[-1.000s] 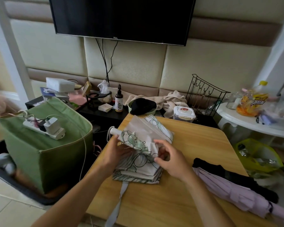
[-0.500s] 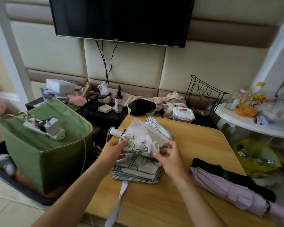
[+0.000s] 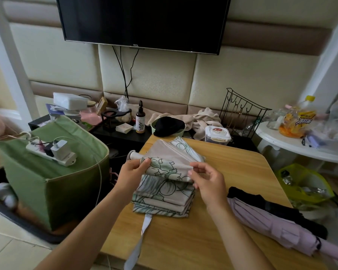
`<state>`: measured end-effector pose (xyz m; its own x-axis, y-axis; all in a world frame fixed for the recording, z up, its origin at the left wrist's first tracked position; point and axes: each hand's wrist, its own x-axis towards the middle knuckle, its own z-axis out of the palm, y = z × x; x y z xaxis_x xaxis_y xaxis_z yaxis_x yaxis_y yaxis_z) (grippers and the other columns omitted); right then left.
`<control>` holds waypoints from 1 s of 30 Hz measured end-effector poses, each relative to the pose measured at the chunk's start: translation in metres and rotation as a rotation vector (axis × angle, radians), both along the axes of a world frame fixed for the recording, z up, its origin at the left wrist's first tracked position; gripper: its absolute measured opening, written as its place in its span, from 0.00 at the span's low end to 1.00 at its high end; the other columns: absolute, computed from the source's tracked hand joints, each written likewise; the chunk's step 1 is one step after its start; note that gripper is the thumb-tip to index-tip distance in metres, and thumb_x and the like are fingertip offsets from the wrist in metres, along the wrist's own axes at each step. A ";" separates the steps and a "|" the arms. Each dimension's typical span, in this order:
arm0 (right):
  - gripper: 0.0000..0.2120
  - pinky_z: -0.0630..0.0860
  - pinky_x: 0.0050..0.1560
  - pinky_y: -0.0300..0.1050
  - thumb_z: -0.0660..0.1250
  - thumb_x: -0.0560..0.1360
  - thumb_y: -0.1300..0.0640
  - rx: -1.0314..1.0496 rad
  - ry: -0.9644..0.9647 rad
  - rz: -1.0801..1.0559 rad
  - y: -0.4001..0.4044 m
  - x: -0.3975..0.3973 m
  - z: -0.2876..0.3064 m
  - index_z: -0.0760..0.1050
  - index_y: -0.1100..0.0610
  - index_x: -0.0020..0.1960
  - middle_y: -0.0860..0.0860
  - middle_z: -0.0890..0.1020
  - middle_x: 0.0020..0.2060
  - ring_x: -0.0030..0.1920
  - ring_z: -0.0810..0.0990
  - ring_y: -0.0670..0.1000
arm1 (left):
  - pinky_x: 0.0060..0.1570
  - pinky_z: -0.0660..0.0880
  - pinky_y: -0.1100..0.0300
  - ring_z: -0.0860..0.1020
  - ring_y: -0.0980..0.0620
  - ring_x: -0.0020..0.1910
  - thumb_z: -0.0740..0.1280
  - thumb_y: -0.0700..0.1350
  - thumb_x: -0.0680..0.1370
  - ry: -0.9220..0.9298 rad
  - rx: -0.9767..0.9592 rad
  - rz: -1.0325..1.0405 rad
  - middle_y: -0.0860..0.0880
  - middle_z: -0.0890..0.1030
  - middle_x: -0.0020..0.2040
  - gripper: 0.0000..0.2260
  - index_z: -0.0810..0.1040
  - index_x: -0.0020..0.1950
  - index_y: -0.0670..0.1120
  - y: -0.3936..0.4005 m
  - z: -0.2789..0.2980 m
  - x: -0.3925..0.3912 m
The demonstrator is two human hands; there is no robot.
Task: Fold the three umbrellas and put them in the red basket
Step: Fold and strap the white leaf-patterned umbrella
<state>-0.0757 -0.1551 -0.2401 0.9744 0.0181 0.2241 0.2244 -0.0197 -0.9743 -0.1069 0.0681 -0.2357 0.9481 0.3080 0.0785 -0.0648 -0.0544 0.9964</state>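
Observation:
A beige umbrella with a green leaf print (image 3: 164, 190) lies on the wooden table (image 3: 232, 168), its canopy panels pleated in flat layers. My left hand (image 3: 132, 173) pinches the left edge of the top panel near the white handle (image 3: 135, 155). My right hand (image 3: 208, 182) pinches the same panel's right edge and lifts it slightly. The umbrella's strap (image 3: 140, 242) hangs over the table's front edge. A lilac umbrella (image 3: 277, 228) and a black one (image 3: 265, 205) lie closed side by side at the right. No red basket is in view.
A green fabric bin (image 3: 47, 184) with a power strip (image 3: 51, 152) on it stands left of the table. A dark shelf behind holds a bottle (image 3: 140, 121), a bowl with a black cloth (image 3: 169, 126) and a plastic box (image 3: 218, 134). A white round table (image 3: 300, 147) is right.
Both hands moved from pressing the folded layers to pinching the top panel at its two edges and raising it.

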 end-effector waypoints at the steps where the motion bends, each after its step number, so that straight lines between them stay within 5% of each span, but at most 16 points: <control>1: 0.10 0.76 0.34 0.39 0.74 0.75 0.66 0.045 -0.001 -0.011 0.000 -0.001 0.003 0.85 0.51 0.49 0.50 0.84 0.40 0.35 0.79 0.46 | 0.46 0.75 0.66 0.83 0.61 0.42 0.66 0.47 0.83 0.005 -0.033 -0.008 0.54 0.86 0.41 0.14 0.86 0.48 0.39 -0.001 0.001 -0.001; 4: 0.12 0.77 0.35 0.41 0.75 0.75 0.63 -0.003 -0.044 -0.002 -0.002 -0.003 0.007 0.84 0.49 0.53 0.45 0.83 0.42 0.37 0.81 0.46 | 0.41 0.74 0.72 0.82 0.66 0.38 0.65 0.46 0.83 0.012 -0.087 -0.013 0.55 0.86 0.37 0.13 0.85 0.47 0.40 -0.003 0.006 -0.002; 8: 0.15 0.74 0.30 0.37 0.76 0.75 0.56 -0.347 -0.151 -0.009 0.000 -0.007 0.002 0.81 0.42 0.59 0.41 0.84 0.43 0.31 0.80 0.50 | 0.40 0.73 0.76 0.82 0.68 0.42 0.65 0.47 0.83 0.003 -0.095 -0.046 0.58 0.87 0.42 0.12 0.85 0.49 0.43 -0.007 0.010 -0.004; 14: 0.04 0.71 0.28 0.30 0.74 0.76 0.58 -0.279 -0.217 -0.139 0.001 -0.012 0.010 0.85 0.52 0.50 0.40 0.84 0.31 0.27 0.79 0.41 | 0.57 0.75 0.58 0.83 0.54 0.50 0.67 0.47 0.83 -0.002 -0.160 0.040 0.48 0.86 0.46 0.10 0.85 0.49 0.43 -0.005 0.008 -0.005; 17: 0.03 0.70 0.28 0.30 0.74 0.77 0.59 -0.342 -0.288 -0.187 0.001 -0.013 0.009 0.86 0.54 0.49 0.39 0.81 0.27 0.26 0.79 0.43 | 0.56 0.76 0.50 0.81 0.46 0.54 0.61 0.47 0.84 0.138 -0.207 0.367 0.45 0.81 0.50 0.09 0.78 0.49 0.45 0.002 -0.002 0.003; 19: 0.02 0.71 0.31 0.29 0.74 0.77 0.59 -0.395 -0.363 -0.232 0.000 -0.012 0.007 0.86 0.53 0.48 0.40 0.82 0.32 0.32 0.81 0.42 | 0.53 0.77 0.44 0.83 0.41 0.46 0.55 0.49 0.84 0.301 -0.194 0.474 0.42 0.79 0.49 0.13 0.74 0.53 0.41 0.007 -0.003 0.003; 21: 0.02 0.73 0.37 0.29 0.75 0.76 0.58 -0.431 -0.425 -0.262 -0.001 -0.009 0.007 0.86 0.53 0.47 0.42 0.82 0.40 0.39 0.81 0.42 | 0.49 0.81 0.42 0.83 0.37 0.40 0.51 0.55 0.85 0.449 -0.266 0.322 0.38 0.81 0.49 0.24 0.75 0.53 0.36 0.009 0.003 0.000; 24: 0.01 0.74 0.42 0.29 0.75 0.75 0.57 -0.499 -0.445 -0.193 -0.003 -0.008 0.007 0.85 0.52 0.45 0.44 0.78 0.46 0.44 0.78 0.42 | 0.49 0.82 0.44 0.85 0.32 0.47 0.46 0.70 0.81 0.588 -0.422 -0.068 0.30 0.84 0.51 0.43 0.78 0.56 0.30 0.009 0.006 -0.004; 27: 0.04 0.72 0.40 0.29 0.74 0.76 0.57 -0.569 -0.412 0.025 -0.006 -0.011 0.011 0.83 0.51 0.43 0.42 0.80 0.42 0.43 0.79 0.43 | 0.61 0.77 0.40 0.81 0.30 0.58 0.46 0.74 0.78 0.522 -0.684 -0.234 0.27 0.80 0.58 0.44 0.75 0.65 0.35 0.006 0.001 0.001; 30: 0.05 0.70 0.39 0.31 0.73 0.76 0.56 -0.728 -0.315 0.248 -0.009 -0.014 0.012 0.82 0.49 0.42 0.42 0.80 0.39 0.41 0.77 0.42 | 0.63 0.76 0.38 0.79 0.31 0.62 0.51 0.72 0.80 0.485 -0.788 -0.189 0.30 0.78 0.64 0.40 0.73 0.71 0.38 0.009 -0.006 0.006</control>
<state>-0.0899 -0.1638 -0.2280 0.8165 0.4703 0.3349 0.5656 -0.5349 -0.6277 -0.1009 0.0768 -0.2420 0.8622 -0.0581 -0.5032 0.4279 0.6150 0.6623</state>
